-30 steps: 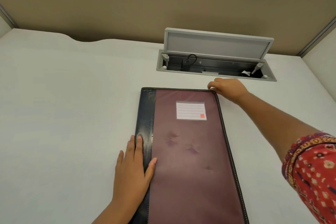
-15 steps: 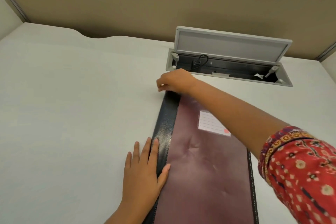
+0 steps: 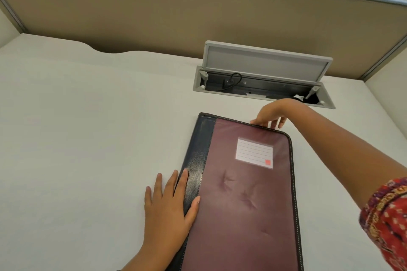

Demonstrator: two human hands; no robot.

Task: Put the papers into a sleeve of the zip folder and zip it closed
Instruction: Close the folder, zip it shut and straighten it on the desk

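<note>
A maroon zip folder (image 3: 246,200) with a black spine strip and a white label lies closed and flat on the white desk. My left hand (image 3: 168,211) rests flat with fingers spread, partly on the black spine near the folder's left edge. My right hand (image 3: 269,114) sits at the folder's far edge, fingers curled down over it; whether they pinch the zip pull is hidden. No papers are visible.
An open grey cable tray (image 3: 262,77) with a raised lid and a black cord is sunk in the desk behind the folder. A tan partition wall (image 3: 198,13) closes off the back of the desk. The white desk (image 3: 77,138) stretches out to the left.
My right hand has gone from the far right corner to the far left corner and back to the middle of the far edge. My left hand has stayed on the spine.
</note>
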